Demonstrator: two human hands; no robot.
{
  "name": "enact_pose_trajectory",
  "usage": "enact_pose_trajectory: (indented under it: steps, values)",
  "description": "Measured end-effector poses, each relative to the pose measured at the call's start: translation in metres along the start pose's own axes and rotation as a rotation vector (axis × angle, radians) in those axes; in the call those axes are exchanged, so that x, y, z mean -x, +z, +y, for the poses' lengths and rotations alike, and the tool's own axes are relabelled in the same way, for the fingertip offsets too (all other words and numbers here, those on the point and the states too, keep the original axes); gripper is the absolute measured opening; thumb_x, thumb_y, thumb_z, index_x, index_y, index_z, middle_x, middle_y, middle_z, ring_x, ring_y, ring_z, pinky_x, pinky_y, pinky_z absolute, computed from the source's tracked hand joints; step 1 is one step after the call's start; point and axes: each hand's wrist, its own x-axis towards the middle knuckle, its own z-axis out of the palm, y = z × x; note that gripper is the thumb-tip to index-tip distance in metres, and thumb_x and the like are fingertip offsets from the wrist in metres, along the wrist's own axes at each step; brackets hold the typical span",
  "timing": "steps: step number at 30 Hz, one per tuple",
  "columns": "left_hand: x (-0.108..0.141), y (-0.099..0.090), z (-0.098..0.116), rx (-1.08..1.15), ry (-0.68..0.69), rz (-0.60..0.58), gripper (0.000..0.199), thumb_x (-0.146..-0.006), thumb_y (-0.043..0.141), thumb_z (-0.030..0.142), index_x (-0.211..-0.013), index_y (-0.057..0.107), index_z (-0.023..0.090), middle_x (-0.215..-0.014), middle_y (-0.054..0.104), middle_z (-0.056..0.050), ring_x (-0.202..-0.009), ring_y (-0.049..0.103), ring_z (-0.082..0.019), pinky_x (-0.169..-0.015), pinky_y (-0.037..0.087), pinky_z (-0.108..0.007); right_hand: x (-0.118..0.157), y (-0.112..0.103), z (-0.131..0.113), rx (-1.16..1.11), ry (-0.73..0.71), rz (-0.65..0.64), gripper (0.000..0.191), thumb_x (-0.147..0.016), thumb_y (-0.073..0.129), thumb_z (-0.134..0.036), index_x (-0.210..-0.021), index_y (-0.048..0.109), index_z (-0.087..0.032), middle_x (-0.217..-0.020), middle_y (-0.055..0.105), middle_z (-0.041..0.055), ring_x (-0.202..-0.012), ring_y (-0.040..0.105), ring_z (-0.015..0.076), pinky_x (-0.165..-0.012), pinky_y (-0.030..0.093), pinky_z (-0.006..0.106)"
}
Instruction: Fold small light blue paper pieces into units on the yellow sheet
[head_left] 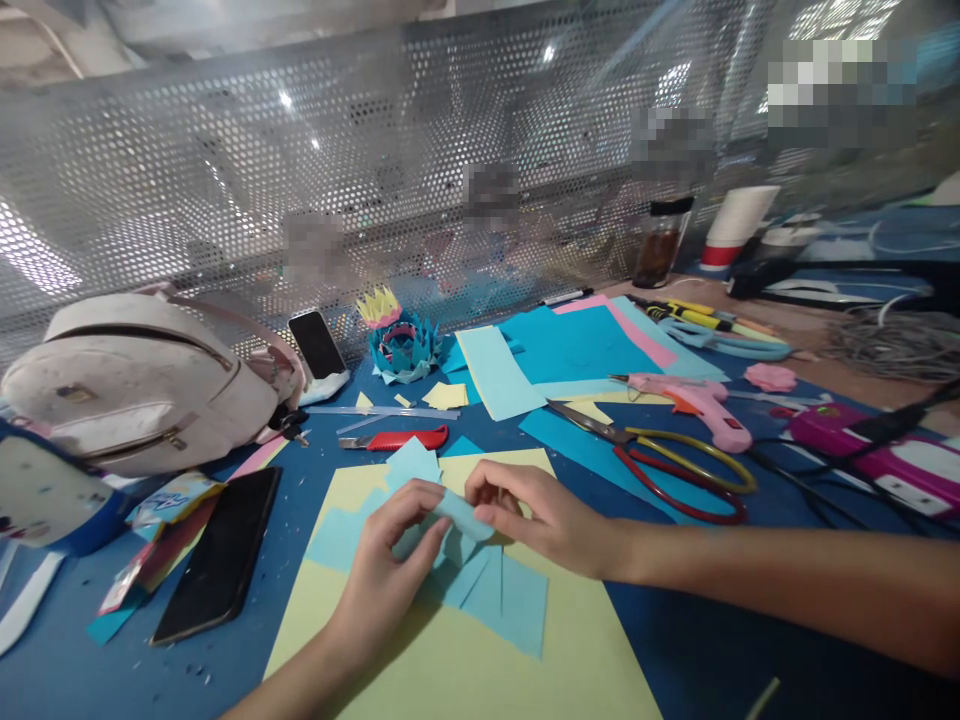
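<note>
Hands [388, 555] on curved light-blue paper [463, 514]

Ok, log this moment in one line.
left hand: holds light-blue paper piece | right hand: at its end | beneath: yellow paper sheet

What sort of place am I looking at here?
Probably a craft workspace, though I can't tell whether it's a home, school or workshop. The blue tabletop holds a pink glue gun, large scissors and cut light-blue paper.
</note>
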Motion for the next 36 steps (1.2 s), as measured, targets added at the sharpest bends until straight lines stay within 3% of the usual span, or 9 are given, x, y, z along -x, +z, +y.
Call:
enact_pose_trajectory:
  steps: [9, 14, 23, 28, 33, 36]
  values:
    - [0.0027, 0.0008, -0.0047, -0.07, 0.02, 0.007, 0.007, -0.094, 0.055, 0.021, -0.095, 0.061, 0.023, -0.102, 0.059, -0.004, -0.1, 0.056, -0.02, -0.084, 0.044, -0.029, -0.0036, -0.0005, 0.0063, -0.127, 0.115, -0.103, 0.038, -0.093, 0.056, -0.053, -0.09, 0.062, -0.015, -0.074, 0.056, -0.0006, -0.062, 0.049, 0.011, -0.056, 0.037, 0.022]
    - [0.0005, 0.003, -0.0063, 0.087, -0.146, 0.072, 0.039, -0.086, 0.064, 0.019, -0.121, 0.05, 0.028, -0.104, 0.059, -0.002, -0.097, 0.06, -0.018, -0.078, 0.047, -0.026, -0.006, -0.0008, 0.0016, -0.196, 0.162, -0.012, 0.03, -0.09, 0.063, -0.045, -0.085, 0.062, -0.015, -0.076, 0.058, 0.0, -0.067, 0.053, 0.0122, -0.06, 0.04, 0.022]
    - [0.0003, 0.0033, -0.0016, 0.177, -0.207, -0.064, 0.019, -0.077, 0.074, 0.023, -0.088, 0.059, 0.019, -0.084, 0.061, 0.001, -0.079, 0.056, -0.015, -0.068, 0.04, -0.023, -0.005, 0.001, 0.0069, -0.118, 0.197, -0.018, 0.027, -0.076, 0.078, -0.037, -0.082, 0.063, -0.015, -0.072, 0.059, -0.0024, -0.059, 0.046, 0.0089, -0.052, 0.036, 0.019]
    - [-0.002, 0.0016, -0.0046, 0.185, -0.222, -0.004, 0.014, -0.078, 0.072, 0.024, -0.078, 0.059, 0.018, -0.076, 0.06, 0.001, -0.072, 0.054, -0.014, -0.063, 0.04, -0.022, -0.0042, 0.0024, 0.0059, -0.094, 0.15, -0.066, 0.037, -0.069, 0.083, -0.043, -0.081, 0.062, -0.016, -0.068, 0.058, -0.0028, -0.059, 0.048, 0.0095, -0.053, 0.036, 0.019]
    - [-0.0044, 0.0015, -0.0073, 0.232, -0.221, 0.084, 0.017, -0.077, 0.074, 0.024, -0.086, 0.061, 0.019, -0.074, 0.058, 0.002, -0.067, 0.053, -0.012, -0.059, 0.041, -0.02, -0.0032, 0.0016, 0.0033, -0.089, 0.092, -0.106, 0.035, -0.092, 0.057, -0.049, -0.089, 0.062, -0.015, -0.073, 0.056, -0.0003, -0.063, 0.046, 0.0106, -0.056, 0.037, 0.021]
    - [-0.0046, 0.0024, -0.0086, 0.278, -0.222, 0.123, 0.02, -0.076, 0.075, 0.025, -0.09, 0.063, 0.018, -0.075, 0.061, 0.001, -0.067, 0.055, -0.012, -0.06, 0.043, -0.02, -0.0035, 0.0012, 0.0038, -0.081, 0.114, -0.104, 0.031, -0.094, 0.055, -0.044, -0.089, 0.061, -0.015, -0.072, 0.054, -0.0007, -0.062, 0.045, 0.0105, -0.055, 0.035, 0.021]
